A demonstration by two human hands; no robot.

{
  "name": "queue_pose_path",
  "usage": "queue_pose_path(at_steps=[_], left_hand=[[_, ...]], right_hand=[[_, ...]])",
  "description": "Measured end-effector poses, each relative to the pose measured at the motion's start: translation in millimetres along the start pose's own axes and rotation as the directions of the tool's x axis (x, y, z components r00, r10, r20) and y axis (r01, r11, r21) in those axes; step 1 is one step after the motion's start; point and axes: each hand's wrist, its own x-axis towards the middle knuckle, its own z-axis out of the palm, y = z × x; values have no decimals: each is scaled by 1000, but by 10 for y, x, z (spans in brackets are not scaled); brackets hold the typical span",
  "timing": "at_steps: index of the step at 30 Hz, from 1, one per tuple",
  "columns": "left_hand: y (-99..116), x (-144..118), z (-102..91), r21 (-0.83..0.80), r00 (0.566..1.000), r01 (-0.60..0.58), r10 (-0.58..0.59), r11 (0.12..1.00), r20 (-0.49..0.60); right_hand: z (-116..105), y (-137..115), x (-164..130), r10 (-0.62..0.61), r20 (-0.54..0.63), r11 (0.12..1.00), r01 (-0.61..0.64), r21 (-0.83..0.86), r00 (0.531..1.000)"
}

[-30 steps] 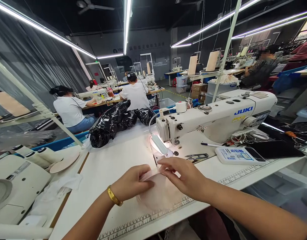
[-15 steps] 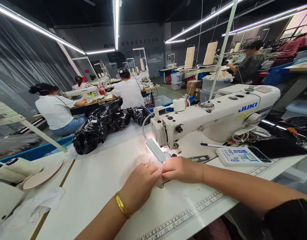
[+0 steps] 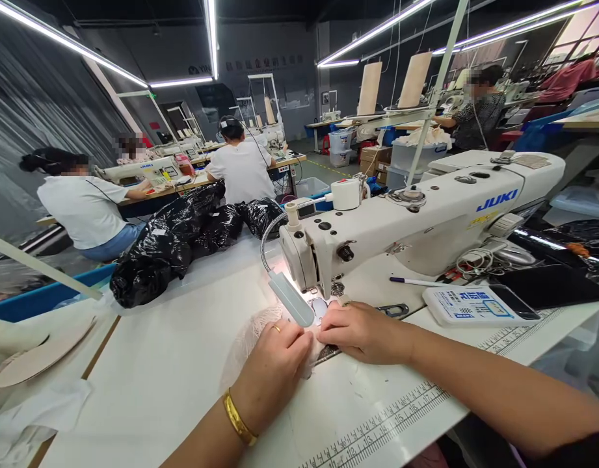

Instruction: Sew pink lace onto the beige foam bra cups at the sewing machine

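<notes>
Pale lace fabric (image 3: 248,335) lies on the white table under the head of a white sewing machine (image 3: 426,214). My left hand (image 3: 279,361), with a gold ring and bracelet, is closed on the fabric, its fingertips pinched together. Close beside it, my right hand (image 3: 367,331) has its fingers bent and pressed together at the fabric's right edge, near the needle area. What its fingertips hold is partly hidden. A grey lamp head (image 3: 292,299) on a bendy neck covers part of the cloth. Just behind my right hand are thread snips (image 3: 395,310).
A pen (image 3: 413,282) and a white printed case (image 3: 475,305) lie at right. A ruler strip (image 3: 377,426) runs along the front edge. Black plastic bags (image 3: 157,250) sit behind; white cloth (image 3: 45,409) lies at left. Several people work at other machines.
The lace now spreads farther left of my left hand. My hands have drawn slightly apart. The whole view has shifted a little.
</notes>
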Motion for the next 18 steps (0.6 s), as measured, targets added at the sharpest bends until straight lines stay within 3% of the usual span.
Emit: queue_pose_path(at_steps=[18], left_hand=[[7, 57, 44, -18, 991, -44, 41, 999, -128]], right_hand=[[13, 8, -20, 47, 0, 993, -47, 108, 999]])
